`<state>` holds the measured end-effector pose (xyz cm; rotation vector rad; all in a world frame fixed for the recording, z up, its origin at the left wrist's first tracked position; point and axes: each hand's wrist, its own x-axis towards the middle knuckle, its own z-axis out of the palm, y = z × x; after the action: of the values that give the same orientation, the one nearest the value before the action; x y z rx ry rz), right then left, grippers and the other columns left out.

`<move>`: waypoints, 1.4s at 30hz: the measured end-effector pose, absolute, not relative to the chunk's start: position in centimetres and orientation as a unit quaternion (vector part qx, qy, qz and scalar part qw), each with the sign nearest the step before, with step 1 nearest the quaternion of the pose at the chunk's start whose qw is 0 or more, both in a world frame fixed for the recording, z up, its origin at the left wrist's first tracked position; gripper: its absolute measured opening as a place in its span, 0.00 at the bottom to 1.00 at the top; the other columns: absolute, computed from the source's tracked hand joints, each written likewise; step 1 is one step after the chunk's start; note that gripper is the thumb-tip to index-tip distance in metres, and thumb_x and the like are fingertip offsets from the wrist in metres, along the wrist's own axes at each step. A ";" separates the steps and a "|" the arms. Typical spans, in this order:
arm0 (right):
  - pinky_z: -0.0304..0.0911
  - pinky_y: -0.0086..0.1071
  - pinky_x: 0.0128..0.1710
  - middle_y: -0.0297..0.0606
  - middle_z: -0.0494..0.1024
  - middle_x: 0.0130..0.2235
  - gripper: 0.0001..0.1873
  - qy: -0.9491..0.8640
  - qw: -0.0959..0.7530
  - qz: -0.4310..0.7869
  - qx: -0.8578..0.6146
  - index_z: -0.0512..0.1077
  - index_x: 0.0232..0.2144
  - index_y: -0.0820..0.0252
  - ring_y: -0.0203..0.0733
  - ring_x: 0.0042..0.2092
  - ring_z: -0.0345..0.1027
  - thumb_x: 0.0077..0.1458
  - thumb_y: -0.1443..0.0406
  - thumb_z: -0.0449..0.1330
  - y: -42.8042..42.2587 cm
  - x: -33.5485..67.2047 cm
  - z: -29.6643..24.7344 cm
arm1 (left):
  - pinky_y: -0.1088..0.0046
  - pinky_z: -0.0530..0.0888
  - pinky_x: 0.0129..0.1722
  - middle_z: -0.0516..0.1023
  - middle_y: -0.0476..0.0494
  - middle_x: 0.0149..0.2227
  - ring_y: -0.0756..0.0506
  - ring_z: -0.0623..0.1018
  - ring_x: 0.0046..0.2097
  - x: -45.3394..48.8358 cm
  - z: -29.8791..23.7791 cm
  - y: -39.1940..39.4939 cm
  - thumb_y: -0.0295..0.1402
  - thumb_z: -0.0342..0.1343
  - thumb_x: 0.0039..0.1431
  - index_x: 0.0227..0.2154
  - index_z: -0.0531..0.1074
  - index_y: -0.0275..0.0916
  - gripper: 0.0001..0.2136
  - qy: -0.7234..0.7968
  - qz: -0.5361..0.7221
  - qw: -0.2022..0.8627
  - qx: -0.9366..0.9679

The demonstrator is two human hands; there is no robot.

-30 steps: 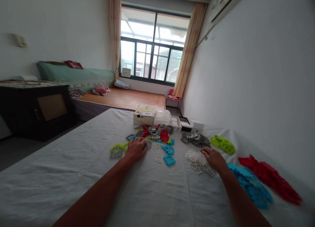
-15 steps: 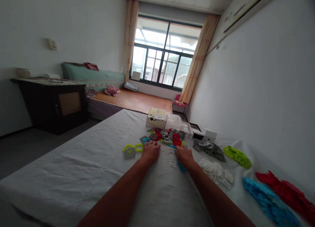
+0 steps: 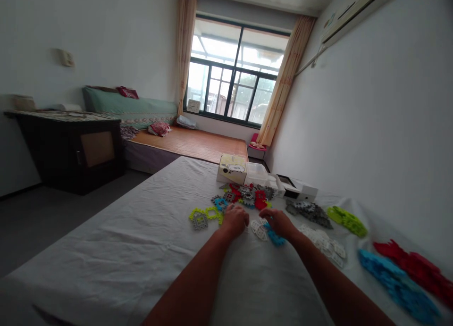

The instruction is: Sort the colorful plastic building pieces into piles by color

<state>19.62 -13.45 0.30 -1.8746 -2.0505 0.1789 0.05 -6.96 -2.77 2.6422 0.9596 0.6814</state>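
Observation:
My left hand (image 3: 235, 221) is closed, fingers curled down at the near edge of the mixed heap. A sliver of white shows under its fingertips, too small to make out. Just to the right, several white lattice plastic pieces (image 3: 258, 230) lie on the cloth between my hands. Over their right side my right hand (image 3: 279, 221) bends its fingers and thumb together; what they hold, if anything, is hidden. Blue interlocking plastic pieces (image 3: 274, 236) lie below that hand. Left of my left hand are yellow-green toothed pieces (image 3: 213, 213) and a grey toothed piece (image 3: 200, 220).
Beyond my hands lies a mixed heap of red, grey and blue pieces (image 3: 247, 192). Behind it stand a yellow box (image 3: 231, 169) and a clear plastic tub (image 3: 256, 172). Sorted piles run along the right: grey (image 3: 309, 213), white (image 3: 323, 245), yellow-green (image 3: 347, 221), blue (image 3: 396, 283), red (image 3: 414, 267).
My hands have come nearer each other, the left one moving right with its fingers curling. White pieces now lie closer together between them. The camera view has shifted slightly.

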 end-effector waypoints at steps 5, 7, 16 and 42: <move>0.64 0.30 0.37 0.36 0.78 0.40 0.13 -0.750 0.150 0.092 -0.637 0.76 0.39 0.55 0.38 0.34 0.72 0.47 0.63 0.62 -15.0 18.4 -0.2 | 0.60 0.62 0.52 0.78 0.45 0.35 0.43 0.72 0.44 -0.1 -2.6 -6.9 0.23 0.51 0.52 0.26 0.77 0.43 0.11 0.346 0.257 0.105 0.896; 0.64 0.29 0.37 0.37 0.78 0.41 0.15 -0.756 0.145 0.085 -0.632 0.75 0.40 0.55 0.37 0.33 0.72 0.46 0.65 0.62 -15.5 17.5 -0.6 | 0.60 0.62 0.51 0.78 0.46 0.35 0.43 0.72 0.44 -0.1 -2.7 -7.0 0.23 0.51 0.52 0.26 0.77 0.43 0.12 0.339 0.263 0.098 0.898; 0.61 0.31 0.37 0.40 0.80 0.37 0.14 -0.636 0.153 -0.042 -0.755 0.73 0.43 0.56 0.43 0.39 0.74 0.58 0.65 0.51 -17.4 26.5 1.4 | 0.62 0.63 0.52 0.79 0.47 0.38 0.44 0.73 0.45 0.1 -3.0 -6.8 0.21 0.50 0.51 0.29 0.78 0.44 0.14 0.309 0.254 0.077 0.913; 0.54 0.35 0.48 0.33 0.77 0.47 0.13 -0.754 0.144 -0.055 -0.638 0.73 0.45 0.49 0.45 0.52 0.62 0.59 0.59 0.55 -13.7 22.8 -2.7 | 0.66 0.61 0.53 0.78 0.49 0.42 0.45 0.72 0.49 0.6 -3.0 -6.7 0.25 0.51 0.55 0.37 0.77 0.46 0.12 0.266 0.218 0.064 0.937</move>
<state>22.77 -13.70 -2.66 -1.8405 -2.1743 -0.1591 0.56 -6.73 -2.98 2.8282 0.8032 0.6589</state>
